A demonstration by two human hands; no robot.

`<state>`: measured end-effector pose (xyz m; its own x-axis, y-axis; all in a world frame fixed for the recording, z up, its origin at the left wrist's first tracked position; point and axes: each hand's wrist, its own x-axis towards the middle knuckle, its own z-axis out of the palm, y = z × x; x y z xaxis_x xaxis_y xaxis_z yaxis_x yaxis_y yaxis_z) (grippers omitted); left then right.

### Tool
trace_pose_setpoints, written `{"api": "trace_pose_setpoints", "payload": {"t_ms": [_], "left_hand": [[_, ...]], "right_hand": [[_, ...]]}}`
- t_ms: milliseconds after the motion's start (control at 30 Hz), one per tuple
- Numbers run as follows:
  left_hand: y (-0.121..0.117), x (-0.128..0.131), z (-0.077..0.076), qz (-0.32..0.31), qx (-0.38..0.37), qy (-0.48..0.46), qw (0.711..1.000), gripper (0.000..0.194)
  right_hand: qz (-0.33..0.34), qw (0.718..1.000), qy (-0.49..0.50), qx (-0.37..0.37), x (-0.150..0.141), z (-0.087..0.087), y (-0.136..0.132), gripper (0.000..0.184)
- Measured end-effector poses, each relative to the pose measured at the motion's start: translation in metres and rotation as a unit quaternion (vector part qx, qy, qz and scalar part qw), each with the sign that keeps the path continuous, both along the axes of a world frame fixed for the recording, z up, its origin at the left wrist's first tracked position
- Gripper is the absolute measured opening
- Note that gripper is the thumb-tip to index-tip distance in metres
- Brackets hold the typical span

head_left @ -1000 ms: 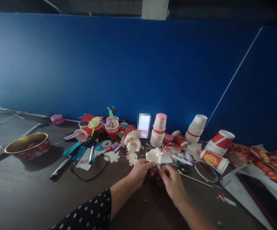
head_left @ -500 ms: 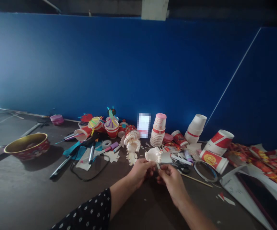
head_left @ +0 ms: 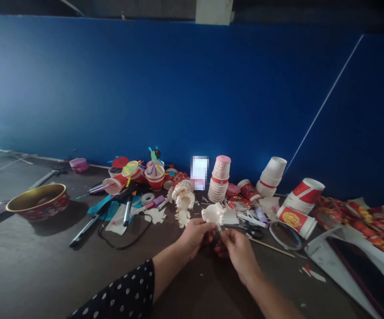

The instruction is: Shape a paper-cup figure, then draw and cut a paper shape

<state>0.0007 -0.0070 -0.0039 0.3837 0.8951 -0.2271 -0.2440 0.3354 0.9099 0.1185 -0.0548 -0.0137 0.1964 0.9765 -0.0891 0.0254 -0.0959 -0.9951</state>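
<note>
Between my two hands is a white paper cup piece (head_left: 213,213) with curled strips along its right rim. My left hand (head_left: 196,237) is closed on its lower left side, thumb on top. The fingers of my right hand (head_left: 234,248) pinch a narrow white strip at the piece's lower edge; the fingertips are partly in shadow. Just beyond, to the left, stands a larger white paper form with curled strips (head_left: 183,199). A stack of paper cups (head_left: 217,184) with a pink top rises behind the held piece.
A gold-rimmed bowl (head_left: 35,206) sits at left, near a glue gun (head_left: 105,208) with its cord. Decorated cups (head_left: 154,176) stand behind. To the right lie scissors (head_left: 254,231), a wooden stick (head_left: 273,247), a tape roll (head_left: 285,235) and a dark phone (head_left: 364,274). A blue partition (head_left: 178,88) closes the back.
My right hand has shifted very slightly at the strip. Both hands keep their hold on the paper piece, and the objects around have stayed put.
</note>
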Motion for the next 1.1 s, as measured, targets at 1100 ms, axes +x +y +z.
{"api": "trace_pose_setpoints", "payload": {"t_ms": [1100], "left_hand": [[-0.0024, 0.0025, -0.0011, -0.020, 0.041, 0.009, 0.999, 0.020]], "right_hand": [[-0.009, 0.965, -0.243, 0.102, 0.0039, 0.0017, -0.0004, 0.038]]}}
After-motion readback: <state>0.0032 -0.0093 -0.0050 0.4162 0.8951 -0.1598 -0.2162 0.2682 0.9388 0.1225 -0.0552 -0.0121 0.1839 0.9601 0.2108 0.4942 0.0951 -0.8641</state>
